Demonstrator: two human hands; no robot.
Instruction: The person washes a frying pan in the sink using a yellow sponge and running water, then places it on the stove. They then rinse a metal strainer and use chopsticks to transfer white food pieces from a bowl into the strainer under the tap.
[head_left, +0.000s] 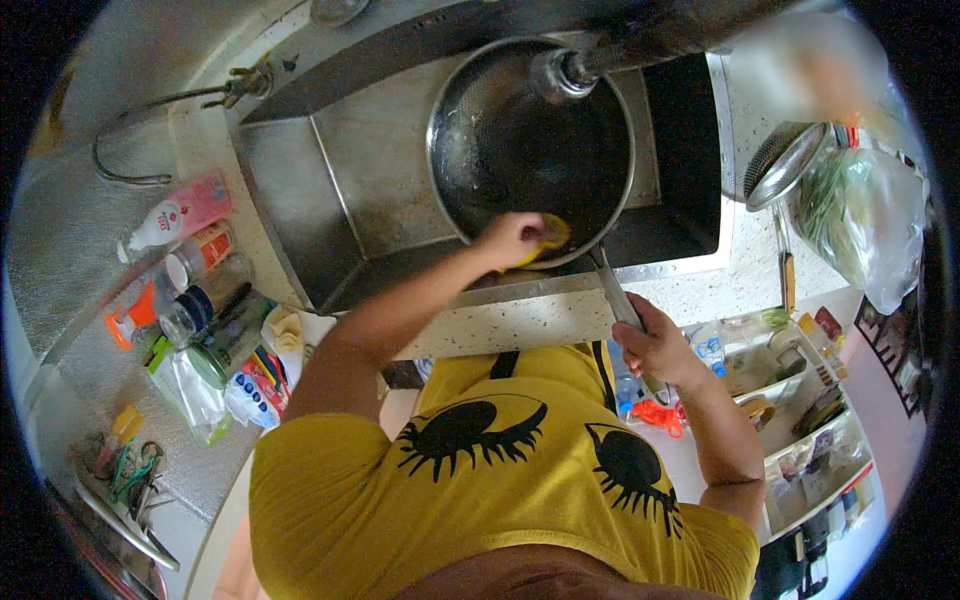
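Observation:
A large dark wok with a metal rim (517, 135) rests in the stainless steel sink (337, 225), under a faucet (566, 73). At the wok's near inner edge, my left hand (517, 238) grips a yellow scrubbing pad (555, 231), pressed to the wall; the pad is partly hidden by my fingers. My right hand (651, 341) is closed round the wok's long handle (619, 292), which reaches over the speckled counter edge toward me. Wet streaks shine on the wok's dark inside. Whether water runs from the faucet cannot be told.
Left of the sink stand a pink-and-white bottle (184, 210), jars and plastic packets. A curved metal spout (142, 101) is at the back left. On the right lie a mesh strainer (787, 169) and a plastic bag of greens (862, 217). A shelf rack (817, 450) stands below.

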